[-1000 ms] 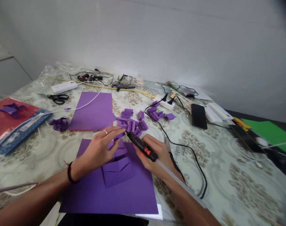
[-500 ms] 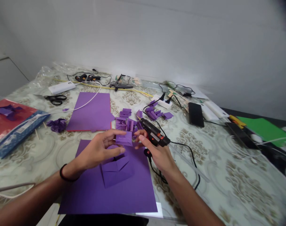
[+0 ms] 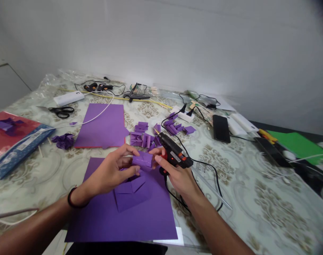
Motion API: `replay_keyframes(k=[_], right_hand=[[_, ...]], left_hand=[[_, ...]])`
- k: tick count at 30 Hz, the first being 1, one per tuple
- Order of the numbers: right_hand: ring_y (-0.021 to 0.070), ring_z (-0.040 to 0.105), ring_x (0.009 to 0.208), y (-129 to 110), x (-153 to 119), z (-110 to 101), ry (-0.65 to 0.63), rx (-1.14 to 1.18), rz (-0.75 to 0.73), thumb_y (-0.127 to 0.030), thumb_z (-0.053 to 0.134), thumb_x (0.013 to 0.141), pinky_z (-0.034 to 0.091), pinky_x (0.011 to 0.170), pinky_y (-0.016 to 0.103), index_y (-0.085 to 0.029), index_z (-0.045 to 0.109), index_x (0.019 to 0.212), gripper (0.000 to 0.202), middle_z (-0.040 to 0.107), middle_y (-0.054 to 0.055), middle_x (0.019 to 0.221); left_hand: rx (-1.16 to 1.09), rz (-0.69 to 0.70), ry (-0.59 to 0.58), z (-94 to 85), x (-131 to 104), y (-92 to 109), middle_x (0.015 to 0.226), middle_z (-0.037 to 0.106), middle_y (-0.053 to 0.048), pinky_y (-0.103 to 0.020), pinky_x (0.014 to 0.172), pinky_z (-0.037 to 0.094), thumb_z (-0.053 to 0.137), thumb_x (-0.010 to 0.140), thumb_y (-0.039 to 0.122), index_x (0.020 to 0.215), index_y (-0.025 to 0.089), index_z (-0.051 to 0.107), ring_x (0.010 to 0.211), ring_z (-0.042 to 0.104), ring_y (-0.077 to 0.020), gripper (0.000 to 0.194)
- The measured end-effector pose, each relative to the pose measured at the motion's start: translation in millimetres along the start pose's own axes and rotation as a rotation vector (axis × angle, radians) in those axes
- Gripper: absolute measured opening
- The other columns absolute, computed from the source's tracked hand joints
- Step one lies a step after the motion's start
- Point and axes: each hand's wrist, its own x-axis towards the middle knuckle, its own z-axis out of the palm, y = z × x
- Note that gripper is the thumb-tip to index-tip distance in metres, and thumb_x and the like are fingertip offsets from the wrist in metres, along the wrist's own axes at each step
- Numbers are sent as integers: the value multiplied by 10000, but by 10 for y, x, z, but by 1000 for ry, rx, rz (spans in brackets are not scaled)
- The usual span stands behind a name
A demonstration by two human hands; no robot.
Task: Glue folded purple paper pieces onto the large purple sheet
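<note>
Between thumb and fingers, my left hand [image 3: 115,168] grips a small folded purple paper piece [image 3: 142,160]. My right hand [image 3: 177,173] is wrapped round a black hot glue gun [image 3: 174,152], its nozzle pointing away to the upper left and a red light showing on its side. The right fingertips also reach the right edge of the folded piece. Below the hands, a larger folded purple paper shape [image 3: 132,196] lies on a big purple sheet [image 3: 150,223]. Just beyond them sit several small folded purple pieces [image 3: 140,138].
Scissors [image 3: 61,111] and crumpled purple paper [image 3: 64,141] lie left of another purple sheet [image 3: 102,124]. A power strip [image 3: 183,114] with plugged cords stands beyond the glue gun; its black cable loops on the right. A phone [image 3: 221,128] and green sheets [image 3: 296,145] lie farther right.
The folded paper piece has turned and shifted slightly right between my hands. My right fingertips now touch its edge. The glue gun has tilted slightly.
</note>
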Motion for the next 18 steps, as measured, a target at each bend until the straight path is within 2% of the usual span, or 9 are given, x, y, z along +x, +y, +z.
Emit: replay_keyframes(k=[2,4,8,12,18], right_hand=[[189,660,812,1,-10,2,-5,-21,6,-512,628,999,568,815,357,-257,661,1036,260,701,30,985],[194,658,818,1,-19,2,-12,-28,12,-537,615,997,568,811,359,-258,642,1010,281,699,33,998],[181,657,821,0,-32,-3,-19,39,8,-513,632,998,555,804,341,-266,604,946,254,698,16,1055],[175,653,825,-47,-34,12,-13,40,-19,-482,660,993,536,801,320,-262,612,920,237,694,4,970],[165,619,728,-189,-36,78,28,-8,-22,-501,734,921,521,722,312,-243,600,871,296,674,3,891]], left_hand=[[3,26,3,11,2,-3,883,735,-21,-270,745,627,708,913,169,1104,214,536,790,764,-157,261],[30,71,12,18,3,-11,974,722,-41,-297,789,644,714,911,168,1168,217,545,850,771,-174,311],[106,135,22,19,-9,-46,1079,728,-77,-344,860,658,696,935,181,1315,230,557,930,779,-206,408],[174,143,-7,14,-26,-81,1077,766,-99,-358,883,660,669,967,197,1206,194,648,951,778,-221,240],[257,212,9,17,-19,-50,1152,757,-115,-364,913,653,670,968,196,1072,186,697,1019,770,-237,108]])
